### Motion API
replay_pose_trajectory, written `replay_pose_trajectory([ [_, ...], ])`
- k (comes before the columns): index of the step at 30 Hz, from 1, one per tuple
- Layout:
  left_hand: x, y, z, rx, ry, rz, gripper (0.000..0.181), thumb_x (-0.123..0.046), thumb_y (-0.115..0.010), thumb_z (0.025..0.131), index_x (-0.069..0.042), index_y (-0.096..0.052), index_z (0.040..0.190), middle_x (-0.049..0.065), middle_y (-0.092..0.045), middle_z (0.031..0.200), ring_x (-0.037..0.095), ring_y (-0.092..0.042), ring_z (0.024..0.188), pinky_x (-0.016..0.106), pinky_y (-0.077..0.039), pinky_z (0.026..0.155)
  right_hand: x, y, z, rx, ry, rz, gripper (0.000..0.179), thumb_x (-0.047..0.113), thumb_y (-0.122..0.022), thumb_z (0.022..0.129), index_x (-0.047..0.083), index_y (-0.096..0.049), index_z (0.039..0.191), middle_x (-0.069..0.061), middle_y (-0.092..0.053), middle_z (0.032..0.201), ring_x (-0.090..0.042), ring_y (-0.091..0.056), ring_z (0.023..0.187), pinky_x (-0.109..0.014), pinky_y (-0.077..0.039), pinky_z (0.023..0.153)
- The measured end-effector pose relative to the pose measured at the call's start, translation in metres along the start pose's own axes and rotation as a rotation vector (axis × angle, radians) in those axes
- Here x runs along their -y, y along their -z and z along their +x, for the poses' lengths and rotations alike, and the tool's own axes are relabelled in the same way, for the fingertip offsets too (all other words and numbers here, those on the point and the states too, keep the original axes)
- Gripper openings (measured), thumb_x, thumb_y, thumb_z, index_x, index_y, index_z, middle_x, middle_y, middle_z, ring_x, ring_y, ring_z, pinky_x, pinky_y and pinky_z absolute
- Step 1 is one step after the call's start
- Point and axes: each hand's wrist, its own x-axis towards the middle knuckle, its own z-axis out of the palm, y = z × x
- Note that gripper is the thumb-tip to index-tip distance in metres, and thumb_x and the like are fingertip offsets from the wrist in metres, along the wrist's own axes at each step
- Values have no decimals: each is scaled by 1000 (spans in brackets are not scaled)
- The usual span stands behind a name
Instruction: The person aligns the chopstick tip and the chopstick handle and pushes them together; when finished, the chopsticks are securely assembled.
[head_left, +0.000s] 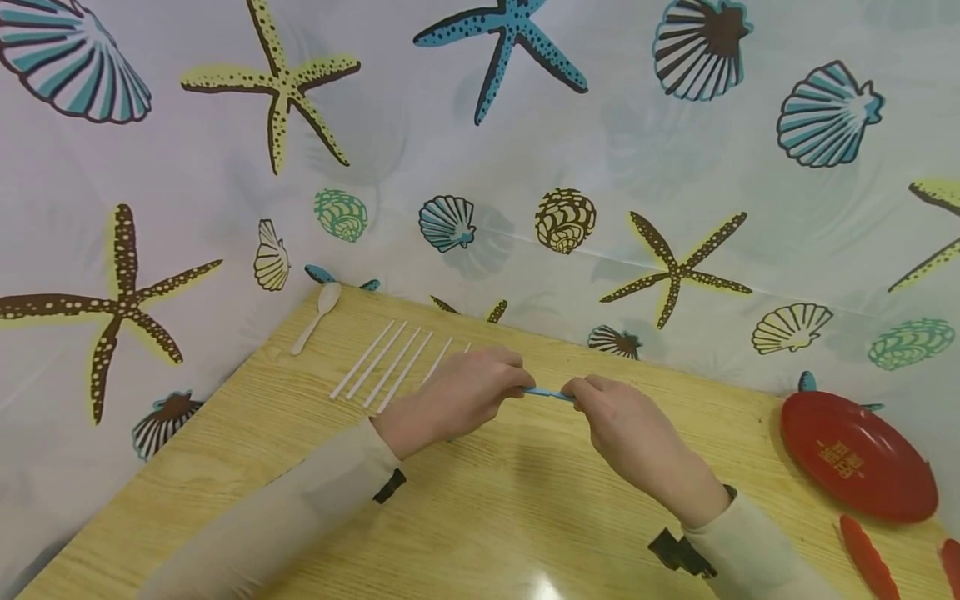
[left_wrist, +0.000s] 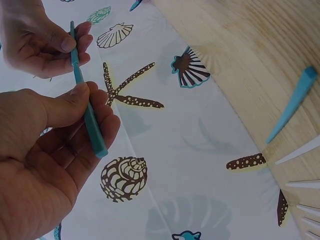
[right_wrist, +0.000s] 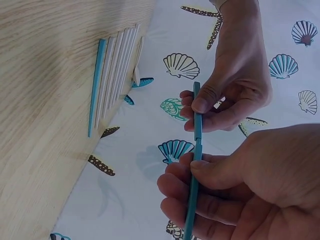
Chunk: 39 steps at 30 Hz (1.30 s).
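My left hand [head_left: 459,393] and right hand [head_left: 637,429] hold a blue-teal chopstick [head_left: 549,393] between them, raised above the table. Each pinches one end between thumb and fingers. A step or joint shows partway along this chopstick [right_wrist: 198,139] in the right wrist view, between the two hands; whether its parts are separate I cannot tell. A second teal chopstick [right_wrist: 97,85] lies on the table at the end of a row of white chopsticks [head_left: 397,367]. In the head view my left hand and forearm mostly hide that second one.
A white spoon [head_left: 317,317] lies at the table's far left corner. Toward the right edge sits a red plate [head_left: 862,458] with gold characters, and red pieces with wavy edges [head_left: 868,557] lie in front of it. A shell-and-starfish cloth [head_left: 480,167] hangs behind the wooden table [head_left: 480,525].
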Motion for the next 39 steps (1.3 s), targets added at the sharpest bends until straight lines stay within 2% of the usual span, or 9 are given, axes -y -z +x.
replay_pose_trajectory([
  [6,-1,-3,-1,-26,-5,3,12,-7,-69,93,-13,-76,102,-4,-57,83,12,-59,75,21,-49,59,0,-3,-2,-30,3,-21,20,-7,-70,87,1,-66,104,-5,-66,86,-18,-63,69,-27,-51,57],
  [13,-1,-8,-1,-79,-74,19,11,-5,-70,92,-11,-75,100,-2,-55,81,11,-56,71,20,-48,61,-1,-5,-3,-40,22,-19,22,-10,-71,85,1,-66,104,-6,-67,88,-19,-64,73,-27,-52,58],
  [20,-1,-5,-2,-131,-121,-26,12,3,-70,89,-6,-74,96,0,-53,79,12,-52,69,19,-47,62,-1,-6,-2,-84,99,-20,41,-23,-69,74,-1,-62,108,-11,-68,95,-25,-66,80,-30,-54,62],
  [25,0,-3,-3,-119,-148,-51,13,6,-71,87,-5,-74,93,1,-51,77,12,-51,69,19,-46,62,0,-10,-2,-118,157,-51,43,-24,-68,72,-1,-59,107,-11,-66,89,-23,-64,74,-29,-52,57],
  [33,-2,-3,-2,-80,-167,-85,15,10,-69,87,-5,-71,87,0,-48,74,11,-45,65,21,-43,61,0,-13,-4,-135,166,8,41,-26,-66,72,-1,-62,104,-10,-66,84,-21,-63,71,-28,-51,58],
  [36,-2,-4,-2,-82,-172,-92,17,12,-67,87,-5,-71,86,0,-48,74,11,-44,65,21,-41,60,-1,-15,-4,-139,165,23,39,-27,-66,73,-1,-63,102,-9,-66,81,-19,-61,67,-27,-50,56],
  [39,-2,-6,-2,-84,-179,-93,18,13,-66,86,-4,-71,86,1,-48,74,12,-46,67,19,-42,60,-2,-16,-3,-136,162,28,38,-26,-66,72,-2,-65,102,-10,-68,83,-20,-63,70,-28,-52,58],
])
